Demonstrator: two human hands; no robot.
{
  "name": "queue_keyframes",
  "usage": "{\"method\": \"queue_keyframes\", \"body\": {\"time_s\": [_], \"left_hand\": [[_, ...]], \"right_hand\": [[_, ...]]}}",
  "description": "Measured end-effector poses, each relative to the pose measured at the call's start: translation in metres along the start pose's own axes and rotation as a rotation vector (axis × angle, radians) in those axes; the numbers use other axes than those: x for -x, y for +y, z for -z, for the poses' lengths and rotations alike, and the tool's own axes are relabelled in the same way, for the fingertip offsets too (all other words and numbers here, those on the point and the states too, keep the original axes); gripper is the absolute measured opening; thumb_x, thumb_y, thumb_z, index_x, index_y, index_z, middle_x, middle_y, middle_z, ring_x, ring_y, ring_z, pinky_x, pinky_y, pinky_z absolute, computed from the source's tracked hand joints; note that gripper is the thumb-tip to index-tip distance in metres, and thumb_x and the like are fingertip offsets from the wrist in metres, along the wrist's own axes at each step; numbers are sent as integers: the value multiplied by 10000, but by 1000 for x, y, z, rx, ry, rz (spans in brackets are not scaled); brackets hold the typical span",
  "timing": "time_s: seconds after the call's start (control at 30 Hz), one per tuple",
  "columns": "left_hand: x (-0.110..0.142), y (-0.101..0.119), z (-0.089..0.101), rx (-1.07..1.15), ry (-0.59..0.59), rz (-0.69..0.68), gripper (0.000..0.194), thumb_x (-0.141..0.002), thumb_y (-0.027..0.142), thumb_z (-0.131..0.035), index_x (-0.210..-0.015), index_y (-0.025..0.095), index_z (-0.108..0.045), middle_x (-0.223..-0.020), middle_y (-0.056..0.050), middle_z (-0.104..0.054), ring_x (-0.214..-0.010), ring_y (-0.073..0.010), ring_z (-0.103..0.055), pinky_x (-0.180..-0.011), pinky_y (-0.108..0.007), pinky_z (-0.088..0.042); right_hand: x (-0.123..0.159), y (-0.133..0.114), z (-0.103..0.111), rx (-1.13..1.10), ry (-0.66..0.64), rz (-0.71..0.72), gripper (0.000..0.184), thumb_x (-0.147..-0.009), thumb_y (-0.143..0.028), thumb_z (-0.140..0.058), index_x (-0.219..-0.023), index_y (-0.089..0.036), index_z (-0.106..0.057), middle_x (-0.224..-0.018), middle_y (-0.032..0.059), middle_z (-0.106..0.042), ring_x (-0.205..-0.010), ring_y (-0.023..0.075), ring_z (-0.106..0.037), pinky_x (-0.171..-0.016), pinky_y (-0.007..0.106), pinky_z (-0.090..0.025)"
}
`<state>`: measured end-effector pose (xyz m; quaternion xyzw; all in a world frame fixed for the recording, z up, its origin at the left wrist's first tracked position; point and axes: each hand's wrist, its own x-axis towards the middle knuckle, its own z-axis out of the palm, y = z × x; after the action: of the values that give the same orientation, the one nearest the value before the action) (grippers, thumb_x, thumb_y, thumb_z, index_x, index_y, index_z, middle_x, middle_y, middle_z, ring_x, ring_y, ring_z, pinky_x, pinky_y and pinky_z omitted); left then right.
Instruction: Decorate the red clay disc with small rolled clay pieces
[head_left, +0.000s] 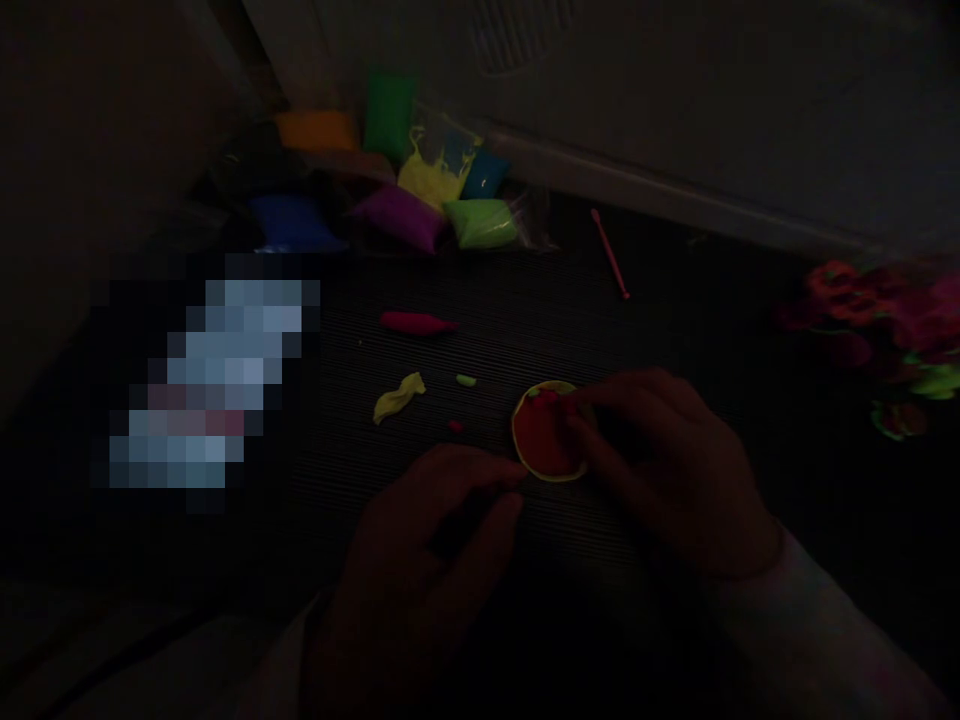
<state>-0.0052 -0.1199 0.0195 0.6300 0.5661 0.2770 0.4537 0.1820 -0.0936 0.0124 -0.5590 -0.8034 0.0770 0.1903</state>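
Red disc [553, 445] with a thin yellow rim lay flat on the dark, ridged table [517, 300], between the person's two hands. Nearest, the left hand [409, 540] was loosely parted, its forefinger tip touching the disc's lower left edge and its thumb apart below. The right hand [671, 465] reached over the disc's right side, thumb and forefinger close together at the red bits near its top; in the dim light, whether they pinched anything could not be told. A small green bit [534, 393] sat by the upper rim. Left of the disc were a red crumb [455, 426], a twisted yellow strip [399, 398] and a pale green piece [466, 380], with a pixelated pale patch [232, 365] farther left. Beyond lay a tapered pink piece [417, 323], a blurred colourful heap [885, 310] far right, and a slim pink stick [611, 255]. Farthest, coloured packets [401, 217], among them blue, purple, green, yellow and orange, crowded near the pale wall [712, 120].
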Motion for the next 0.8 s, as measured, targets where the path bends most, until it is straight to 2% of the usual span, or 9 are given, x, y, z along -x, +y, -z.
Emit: {"method": "queue_keyframes", "body": {"time_s": [0.53, 0.8], "left_hand": [[-1, -1, 0, -20, 15, -58, 146, -755, 183, -520, -854, 259, -598, -822, 56, -642, -718, -97, -593, -743, -221, -460], [1, -2, 0, -16, 18, -87, 177, -748, 155, -529, -869, 268, -592, -834, 70, -638, -722, -78, -591, -733, -194, -460]], "right_hand": [[6, 4, 3, 34, 29, 49, 122, -748, -263, -545, -846, -195, -568, -812, 31, -580, -746, 165, -540, -628, 319, -415], [2, 3, 1, 42, 23, 56, 119, -757, -260, -533, -846, -191, -571, -811, 32, -584, -742, 169, -543, -625, 318, -407]]}}
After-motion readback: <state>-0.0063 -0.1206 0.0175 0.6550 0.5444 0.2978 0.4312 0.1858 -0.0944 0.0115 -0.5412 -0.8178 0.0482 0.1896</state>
